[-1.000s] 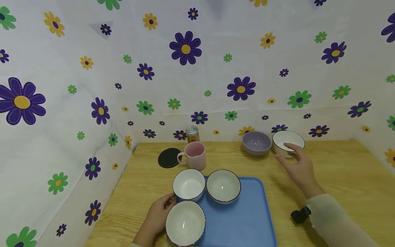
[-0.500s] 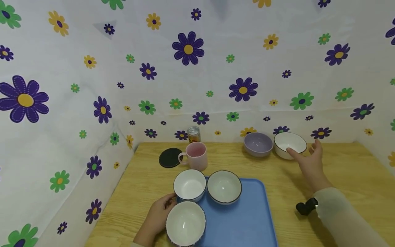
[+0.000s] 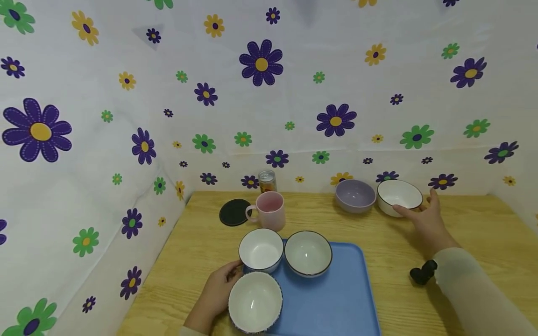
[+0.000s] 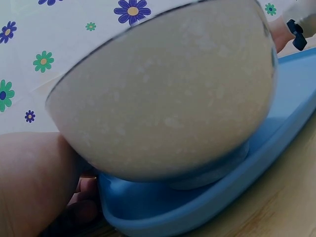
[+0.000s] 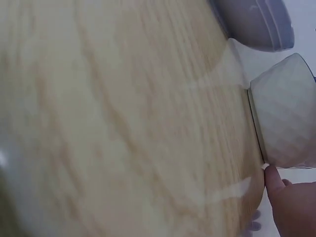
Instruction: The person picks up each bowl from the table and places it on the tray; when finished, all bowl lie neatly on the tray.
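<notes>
At the left edge of the blue tray (image 3: 323, 298), my left hand (image 3: 216, 287) grips the rim between two white bowls. In the left wrist view its curled fingers (image 4: 86, 197) sit against the tray's edge, and the near bowl (image 4: 168, 94) hides its thumb. The speckle-rimmed bowl (image 3: 255, 302), a white bowl (image 3: 261, 249) and a dark-rimmed bowl (image 3: 308, 253) stand on the tray. At the back right, my right hand (image 3: 430, 224) is spread at a white dark-rimmed bowl (image 3: 399, 198). Its thumb (image 5: 272, 177) touches the bowl's side and its other fingers extend past the right rim.
A purple bowl (image 3: 355, 196) stands just left of the far white bowl. Behind the tray are a pink mug (image 3: 271, 212), a can (image 3: 267, 181) and a black round coaster (image 3: 235, 212). Flower-printed cloth (image 3: 294, 102) rises behind the wooden table (image 3: 466, 219).
My right hand has moved from above the far white bowl's front to its right side, with the thumb at the front. My left hand stays at the tray's edge.
</notes>
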A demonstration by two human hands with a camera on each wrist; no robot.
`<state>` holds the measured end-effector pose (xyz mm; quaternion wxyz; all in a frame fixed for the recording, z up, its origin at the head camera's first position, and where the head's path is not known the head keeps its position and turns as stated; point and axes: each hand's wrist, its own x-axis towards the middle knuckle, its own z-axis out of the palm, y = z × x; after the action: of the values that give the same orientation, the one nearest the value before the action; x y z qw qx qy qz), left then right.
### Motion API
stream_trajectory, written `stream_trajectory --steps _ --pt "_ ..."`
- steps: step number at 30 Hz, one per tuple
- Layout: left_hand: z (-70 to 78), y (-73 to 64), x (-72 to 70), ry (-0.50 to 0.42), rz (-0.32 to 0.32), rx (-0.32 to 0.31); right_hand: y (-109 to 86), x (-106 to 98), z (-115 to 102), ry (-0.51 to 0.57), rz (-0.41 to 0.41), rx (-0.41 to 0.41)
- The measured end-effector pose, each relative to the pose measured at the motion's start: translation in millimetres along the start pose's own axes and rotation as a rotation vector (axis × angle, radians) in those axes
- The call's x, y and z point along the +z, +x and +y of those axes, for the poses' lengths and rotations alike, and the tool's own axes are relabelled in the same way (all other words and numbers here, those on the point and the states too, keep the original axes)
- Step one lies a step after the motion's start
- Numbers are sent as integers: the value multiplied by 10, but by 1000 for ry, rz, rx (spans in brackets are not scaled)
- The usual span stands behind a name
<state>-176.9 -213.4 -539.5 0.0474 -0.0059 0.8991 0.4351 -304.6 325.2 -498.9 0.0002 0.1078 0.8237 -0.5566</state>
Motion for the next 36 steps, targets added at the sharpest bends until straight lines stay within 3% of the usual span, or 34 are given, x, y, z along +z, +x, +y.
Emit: stream_trajectory --steps 17,25,36 --pt "34 -32 2 -3 -15 12 144 18 50 -195 37 -79" --pt "64 -35 -24 -18 -14 24 127 53 -2 -223 28 -69" --pt "40 -6 -11 -2 -13 -12 179 87 9 -232 27 -53"
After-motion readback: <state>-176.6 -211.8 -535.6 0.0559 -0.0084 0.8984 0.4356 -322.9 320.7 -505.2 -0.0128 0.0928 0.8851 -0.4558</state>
